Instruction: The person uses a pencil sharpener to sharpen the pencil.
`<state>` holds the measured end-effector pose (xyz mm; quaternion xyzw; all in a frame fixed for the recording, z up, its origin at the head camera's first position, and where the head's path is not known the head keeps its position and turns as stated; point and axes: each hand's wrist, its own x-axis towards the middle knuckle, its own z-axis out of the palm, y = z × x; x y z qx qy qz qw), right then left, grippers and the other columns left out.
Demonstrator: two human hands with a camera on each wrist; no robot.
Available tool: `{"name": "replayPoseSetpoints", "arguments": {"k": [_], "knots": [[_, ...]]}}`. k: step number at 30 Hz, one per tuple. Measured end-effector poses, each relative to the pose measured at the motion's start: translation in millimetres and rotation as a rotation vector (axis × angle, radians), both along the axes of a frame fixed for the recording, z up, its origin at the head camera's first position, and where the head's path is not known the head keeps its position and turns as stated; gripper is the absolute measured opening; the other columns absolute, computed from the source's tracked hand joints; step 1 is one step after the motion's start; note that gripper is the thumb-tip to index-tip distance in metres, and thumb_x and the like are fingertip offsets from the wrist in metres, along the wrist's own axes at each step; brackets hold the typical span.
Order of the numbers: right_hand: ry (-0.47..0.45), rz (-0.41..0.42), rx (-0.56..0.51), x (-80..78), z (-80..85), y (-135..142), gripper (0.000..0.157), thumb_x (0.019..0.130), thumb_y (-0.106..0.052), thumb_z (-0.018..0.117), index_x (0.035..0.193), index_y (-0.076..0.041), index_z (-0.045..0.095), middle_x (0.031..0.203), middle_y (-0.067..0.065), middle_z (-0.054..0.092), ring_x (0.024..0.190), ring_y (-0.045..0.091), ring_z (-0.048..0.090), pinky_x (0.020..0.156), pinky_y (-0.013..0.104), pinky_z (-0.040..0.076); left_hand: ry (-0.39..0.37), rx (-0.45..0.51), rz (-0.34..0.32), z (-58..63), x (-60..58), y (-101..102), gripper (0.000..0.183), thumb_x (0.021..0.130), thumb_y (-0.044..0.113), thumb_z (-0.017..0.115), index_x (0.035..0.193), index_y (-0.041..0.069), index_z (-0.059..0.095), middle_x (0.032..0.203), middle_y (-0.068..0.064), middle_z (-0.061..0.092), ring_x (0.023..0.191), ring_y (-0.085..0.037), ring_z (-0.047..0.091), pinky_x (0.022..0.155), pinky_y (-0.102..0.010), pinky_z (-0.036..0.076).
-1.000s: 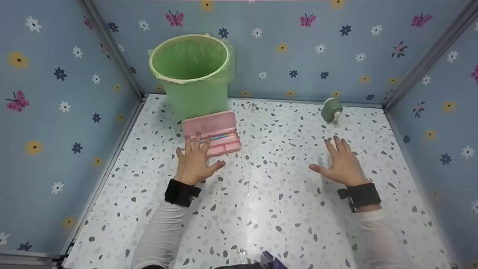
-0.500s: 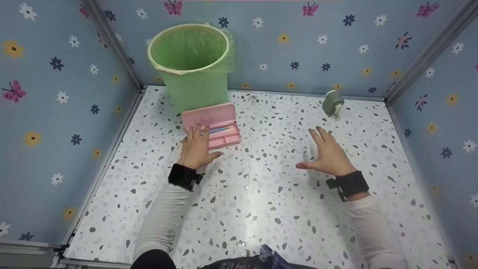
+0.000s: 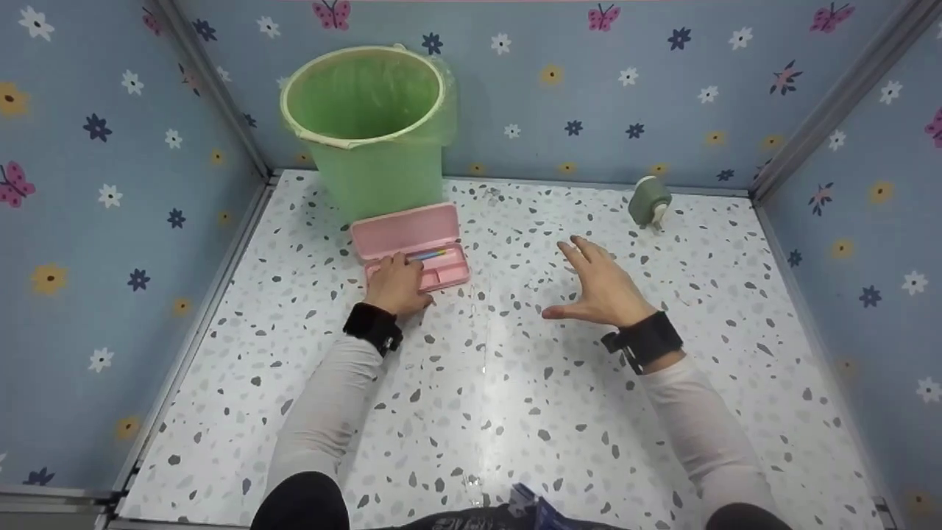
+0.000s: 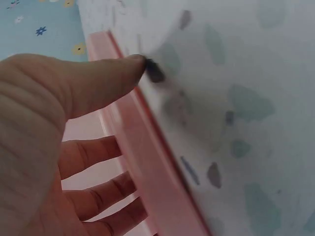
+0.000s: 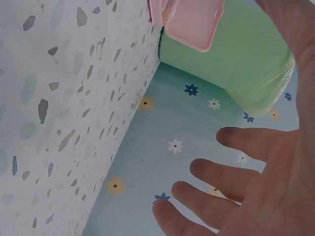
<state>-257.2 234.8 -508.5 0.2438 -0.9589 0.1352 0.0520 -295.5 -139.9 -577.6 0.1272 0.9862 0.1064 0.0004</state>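
An open pink pencil case [image 3: 458, 272] lies on the speckled table, its lid [image 3: 405, 232] tipped back by the bin. Inside is a blue-and-yellow pencil [image 3: 428, 255]. My left hand [image 3: 397, 285] is at the case's near left part. In the left wrist view, its fingers reach inside against the front wall [image 4: 147, 162], while the thumb crosses over to the outer side, so the hand grips that wall. My right hand [image 3: 603, 288] hovers over the table right of the case, fingers spread and nothing held, as the right wrist view also shows.
Behind the case stands a tall green bin [image 3: 383, 177] with a clear liner. A small grey-green object with a white tip [image 3: 649, 201] lies at the back right. Flower-patterned panels [image 3: 530, 96] enclose the table on the left, back and right.
My left hand has lowered from above the case onto it, its fingers bending inside. The right hand has moved left and farther over the table, still spread. The camera view has shifted slightly.
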Motion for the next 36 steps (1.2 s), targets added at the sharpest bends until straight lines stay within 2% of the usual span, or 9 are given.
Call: {"name": "replayPoseSetpoints", "arguments": {"k": [5,8,12,18,25,29,36], "knots": [[-0.017,0.046,-0.006,-7.0,-4.0,-8,0.094,0.064,-0.065,0.065,0.137,-0.012,0.037,0.128,0.011,0.044,0.114,0.029,0.041,0.088,0.047,0.036,0.016,0.010,-0.005,-2.3,-2.9,0,0.043,0.072,0.033,0.071,0.104,0.008,0.057,0.104,-0.014,0.046,0.094,-0.032,0.043,0.076,-0.048,0.040],[-0.021,0.079,-0.020,-12.1,-6.1,-12,0.083,0.069,-0.056,0.067,0.134,-0.013,0.041,0.117,0.009,0.054,0.101,0.025,0.051,0.080,0.043,0.042,0.030,0.014,-0.020,-2.7,-3.9,0,0.041,0.071,0.030,0.073,0.102,0.008,0.057,0.100,-0.013,0.046,0.091,-0.031,0.044,0.075,-0.047,0.040],[-0.021,0.146,-0.057,-17.4,-8.2,-17,0.073,0.071,-0.047,0.071,0.130,-0.012,0.046,0.103,0.007,0.060,0.086,0.020,0.056,0.071,0.038,0.045,0.067,-0.013,-0.043,-3.5,-4.5,2,0.045,0.069,0.029,0.074,0.103,0.006,0.055,0.098,-0.014,0.046,0.090,-0.032,0.045,0.073,-0.047,0.041],[-0.047,0.161,-0.145,-17.5,-12.9,-20,0.054,0.072,-0.040,0.073,0.116,-0.012,0.057,0.094,0.003,0.063,0.081,0.017,0.058,0.068,0.034,0.044,0.100,-0.033,-0.068,-6.8,-3.2,8,0.047,0.071,0.026,0.072,0.108,0.003,0.053,0.099,-0.014,0.046,0.091,-0.033,0.044,0.071,-0.046,0.042],[-0.052,0.165,-0.153,-11.1,-15.6,-20,0.045,0.074,-0.040,0.071,0.109,-0.014,0.061,0.076,-0.006,0.058,0.067,0.014,0.056,0.060,0.030,0.043,0.097,-0.048,-0.100,-9.3,5.6,21,0.045,0.072,0.025,0.070,0.108,0.005,0.051,0.101,-0.013,0.045,0.093,-0.033,0.042,0.069,-0.047,0.042],[-0.024,0.185,-0.163,-10.1,-12.8,-23,0.042,0.074,-0.039,0.071,0.107,-0.014,0.062,0.072,-0.005,0.059,0.062,0.009,0.053,0.057,0.029,0.042,0.118,-0.044,-0.131,-4.6,12.4,32,0.040,0.073,0.020,0.068,0.106,0.006,0.050,0.098,-0.012,0.044,0.092,-0.031,0.042,0.067,-0.045,0.041],[-0.015,0.208,-0.193,-9.1,-6.9,-32,0.036,0.075,-0.036,0.070,0.103,-0.015,0.063,0.080,-0.003,0.062,0.069,0.013,0.058,0.060,0.028,0.044,0.142,-0.034,-0.214,7.8,27.6,54,0.042,0.067,0.016,0.071,0.103,0.008,0.051,0.095,-0.009,0.043,0.089,-0.029,0.042,0.068,-0.042,0.042]]}}
